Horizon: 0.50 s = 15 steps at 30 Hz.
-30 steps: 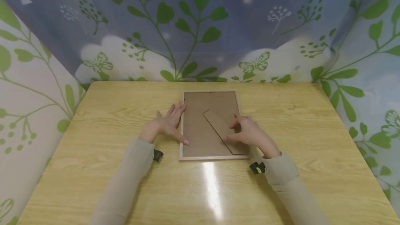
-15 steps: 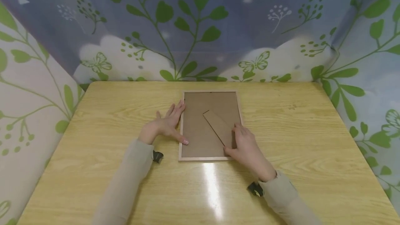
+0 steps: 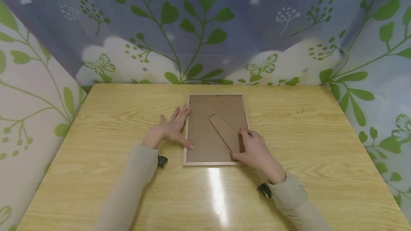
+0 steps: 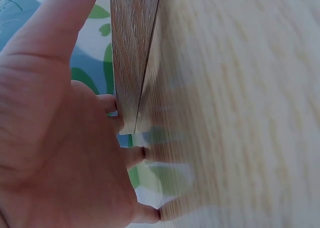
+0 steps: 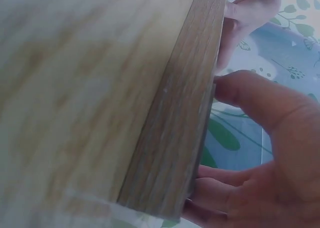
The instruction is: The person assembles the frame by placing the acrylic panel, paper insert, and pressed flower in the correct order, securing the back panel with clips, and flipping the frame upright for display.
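Note:
A picture frame (image 3: 202,131) lies face down on the table, with its brown backing up and a light wooden rim. Slanting across the backing is a flat easel stand (image 3: 223,130) whose wide end points to the lower right. My right hand (image 3: 258,152) pinches that wide end, thumb on its left edge and fingertips on its right edge; the palm covers the lower right frame corner. At the left rim rests my left hand (image 3: 168,131), fingers stretched along the outer side and thumb lying over the rim. The left wrist view shows its spread fingertips (image 4: 150,214) reaching the tabletop.
The wood-grain table (image 3: 128,102) extends on all sides of the frame and carries a bright light reflection in front of it. A leaf-patterned curtain (image 3: 205,38) stands behind the table's back edge and along both sides.
My right hand has come down from over the stand towards me, and its thumb and fingers now sit on the stand's two edges. Left hand, frame and stand have stayed in place.

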{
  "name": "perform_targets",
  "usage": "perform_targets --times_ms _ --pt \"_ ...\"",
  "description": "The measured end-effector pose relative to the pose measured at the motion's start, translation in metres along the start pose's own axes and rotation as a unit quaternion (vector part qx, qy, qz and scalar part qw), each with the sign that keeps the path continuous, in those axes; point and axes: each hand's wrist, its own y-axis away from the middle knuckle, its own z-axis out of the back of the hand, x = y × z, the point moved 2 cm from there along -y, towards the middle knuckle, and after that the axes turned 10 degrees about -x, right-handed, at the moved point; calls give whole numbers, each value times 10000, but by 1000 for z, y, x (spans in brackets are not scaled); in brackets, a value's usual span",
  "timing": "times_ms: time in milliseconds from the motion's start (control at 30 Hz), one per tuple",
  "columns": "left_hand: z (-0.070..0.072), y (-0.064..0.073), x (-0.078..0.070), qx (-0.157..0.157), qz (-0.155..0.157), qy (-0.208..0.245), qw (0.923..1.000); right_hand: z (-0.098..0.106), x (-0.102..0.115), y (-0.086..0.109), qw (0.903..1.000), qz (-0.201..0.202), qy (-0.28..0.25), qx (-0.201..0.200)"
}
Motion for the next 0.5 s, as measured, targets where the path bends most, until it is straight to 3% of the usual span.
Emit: perform_targets --times_ms 167,300,500 --pt "-1 0 1 33 54 -56 10000 -1 -3 2 9999 149 -24 58" --pt "-2 0 2 4 52 8 10000 2 -14 4 9980 335 -364 393" --pt "-6 0 6 -143 -13 207 9997 17 -37 -3 9827 852 -1179 1145"
